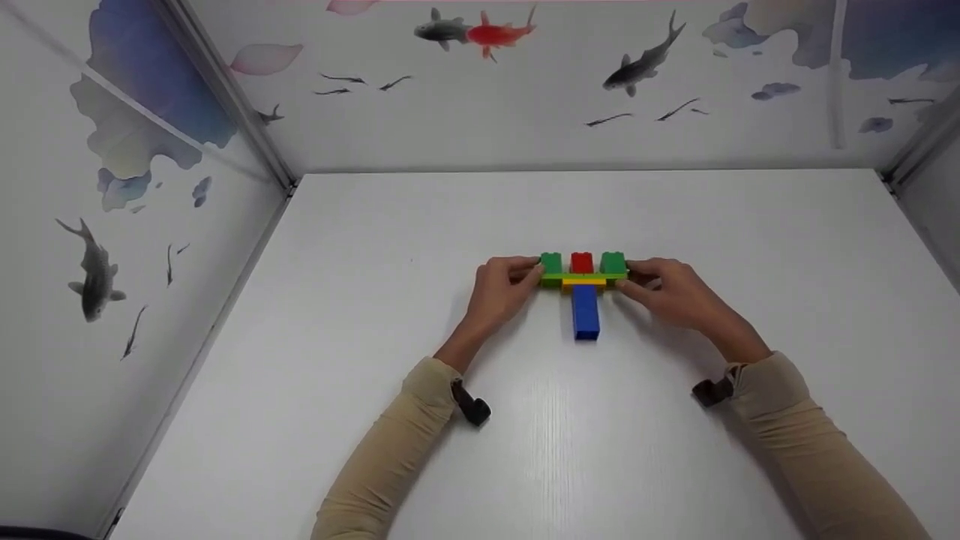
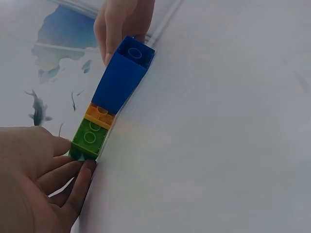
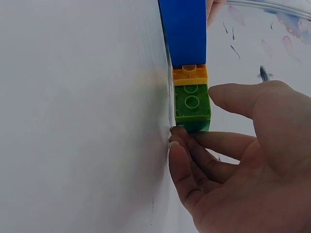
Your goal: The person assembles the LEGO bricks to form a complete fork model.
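A build of toy bricks lies on the white table, shaped like a fork. Its stem is a tall blue brick (image 1: 586, 313), joined to a yellow-orange brick (image 1: 568, 286) and a lime-green crossbar (image 1: 553, 280). Beyond the bar stand a left green brick (image 1: 550, 263), a red brick (image 1: 582, 262) and a right green brick (image 1: 613, 263). My left hand (image 1: 501, 289) pinches the build's left end between thumb and fingers. At the opposite end my right hand (image 1: 671, 292) does the same, its thumb by the bar and its fingertips at the green brick, low against the tabletop.
The white table (image 1: 465, 217) meets a back wall (image 1: 480, 120) and a left wall (image 1: 45, 337), both printed with fish and blue washes. A small black wrist camera (image 1: 472, 409) sits at the left cuff, another black camera (image 1: 711, 391) at the right.
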Tool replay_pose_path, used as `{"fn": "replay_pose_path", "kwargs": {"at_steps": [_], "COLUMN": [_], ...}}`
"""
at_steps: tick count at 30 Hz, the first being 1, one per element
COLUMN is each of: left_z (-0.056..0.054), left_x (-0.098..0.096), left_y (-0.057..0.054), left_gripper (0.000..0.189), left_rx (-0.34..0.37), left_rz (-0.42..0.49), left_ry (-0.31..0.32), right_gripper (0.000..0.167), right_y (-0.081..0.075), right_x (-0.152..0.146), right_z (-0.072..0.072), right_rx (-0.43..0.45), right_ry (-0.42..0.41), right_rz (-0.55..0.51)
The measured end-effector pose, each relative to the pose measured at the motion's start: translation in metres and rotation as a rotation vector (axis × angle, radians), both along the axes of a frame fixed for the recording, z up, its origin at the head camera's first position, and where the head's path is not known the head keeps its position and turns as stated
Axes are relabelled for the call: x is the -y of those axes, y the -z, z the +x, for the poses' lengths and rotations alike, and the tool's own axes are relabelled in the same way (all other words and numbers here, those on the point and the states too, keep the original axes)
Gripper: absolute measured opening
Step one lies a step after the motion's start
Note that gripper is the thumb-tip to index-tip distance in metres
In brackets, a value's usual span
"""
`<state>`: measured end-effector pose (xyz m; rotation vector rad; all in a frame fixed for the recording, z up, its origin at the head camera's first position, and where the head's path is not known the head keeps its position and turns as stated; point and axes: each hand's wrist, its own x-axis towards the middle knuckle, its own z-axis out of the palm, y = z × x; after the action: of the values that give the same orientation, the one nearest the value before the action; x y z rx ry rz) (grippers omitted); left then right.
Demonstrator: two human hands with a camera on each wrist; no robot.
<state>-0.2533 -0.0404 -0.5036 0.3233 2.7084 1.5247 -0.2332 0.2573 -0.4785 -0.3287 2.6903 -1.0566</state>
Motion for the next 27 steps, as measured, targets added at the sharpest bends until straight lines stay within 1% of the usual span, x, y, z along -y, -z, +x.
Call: {"fn": "replay_pose_path", "kwargs": {"at_steps": [5,12,20,27], "left_z": [0.0014,0.0019,0.0019,0.0023], "left_x": [0.0025,0.0025,0.0011,-0.0005], "left_y": [-0.0001,0.0012,-0.0012,-0.001], "left_gripper": [0.033,0.034,0.035,0.034], "left_rx": [-0.004,0.016,0.026,0.046], "left_rz": [0.007,0.009,-0.006,-0.005], "left_ry": [0.007,0.0,-0.007,-0.017], "right_gripper": [0.067,0.066,0.066,0.066], "right_y": [0.0001,0.0028,0.003,0.0018], "right_x": [0.001,0.0016,-0.0012,-0.0018], "right_z": [0.0008,0.0,-0.0004,0.0005], "right_rx": [0.004,0.006,0.013,0.027], "right_ry": [0.003,0.002,-0.002,-0.002], "right_rz": [0.001,0.002,-0.006,-0.006]}}
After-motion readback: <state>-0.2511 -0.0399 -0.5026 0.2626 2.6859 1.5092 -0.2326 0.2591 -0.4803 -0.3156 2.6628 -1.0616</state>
